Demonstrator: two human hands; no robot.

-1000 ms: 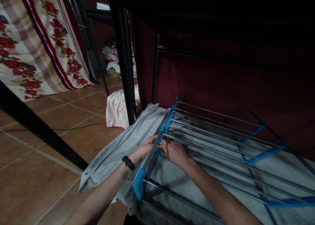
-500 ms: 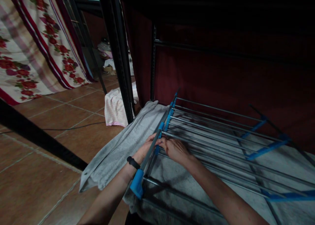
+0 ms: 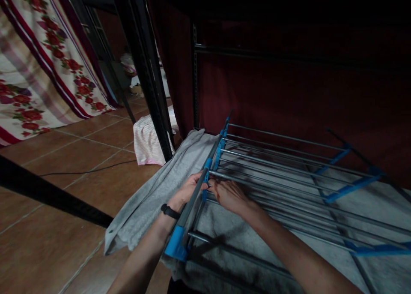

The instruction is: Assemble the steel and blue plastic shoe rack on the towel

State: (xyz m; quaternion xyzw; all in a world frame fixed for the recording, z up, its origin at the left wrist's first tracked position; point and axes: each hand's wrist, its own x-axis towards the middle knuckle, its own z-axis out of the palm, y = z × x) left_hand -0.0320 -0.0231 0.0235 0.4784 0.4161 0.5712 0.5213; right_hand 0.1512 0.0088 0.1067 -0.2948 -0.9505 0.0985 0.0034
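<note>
Metal rack with blue fittings lies on a gray cloth, the left end of its rods within a person's grip. The left hand and right hand meet there, fingers closed on the rack at a blue bracket, fingertips partly hidden. Crossing before the left fingers is the rack's side tube. Dark red fabric hangs behind the rack; beyond its left end stand a black post and a striped cloth.
</note>
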